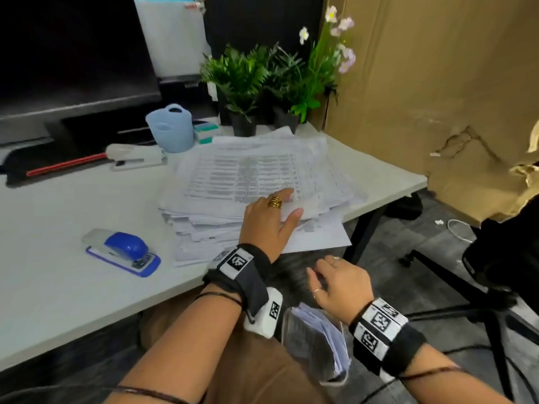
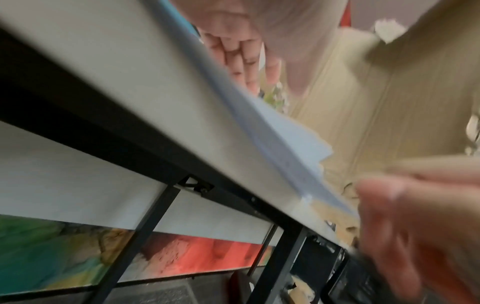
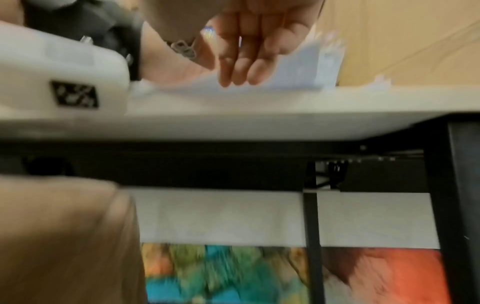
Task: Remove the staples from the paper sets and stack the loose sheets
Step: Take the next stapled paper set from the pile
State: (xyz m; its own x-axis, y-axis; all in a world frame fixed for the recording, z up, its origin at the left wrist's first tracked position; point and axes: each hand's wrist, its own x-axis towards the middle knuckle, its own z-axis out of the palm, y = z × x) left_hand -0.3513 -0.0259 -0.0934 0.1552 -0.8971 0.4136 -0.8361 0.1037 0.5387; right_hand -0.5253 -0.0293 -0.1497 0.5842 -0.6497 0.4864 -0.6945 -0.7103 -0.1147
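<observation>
A thick, untidy pile of printed paper sets (image 1: 262, 176) lies at the right end of the white table (image 1: 58, 272); its overhanging edge shows in the left wrist view (image 2: 285, 144) and the right wrist view (image 3: 298, 67). My left hand (image 1: 287, 205) rests on the pile's near right corner. Its index finger lies on top and its thumb is under a lifted, curled corner of the top sheets, pinching them. My right hand (image 1: 326, 272) hovers below the table edge over my lap with fingers (image 3: 239, 67) loose and nothing in them. No staple is visible.
A blue stapler (image 1: 122, 250) sits left of the pile. A white stapler (image 1: 135, 157), a red stick (image 1: 67, 164), a pale blue basket (image 1: 172, 128) and potted plants (image 1: 248, 83) stand further back. A clear pouch of papers (image 1: 318, 342) lies on my lap. Cardboard (image 1: 437, 83) and a chair (image 1: 495, 258) are to the right.
</observation>
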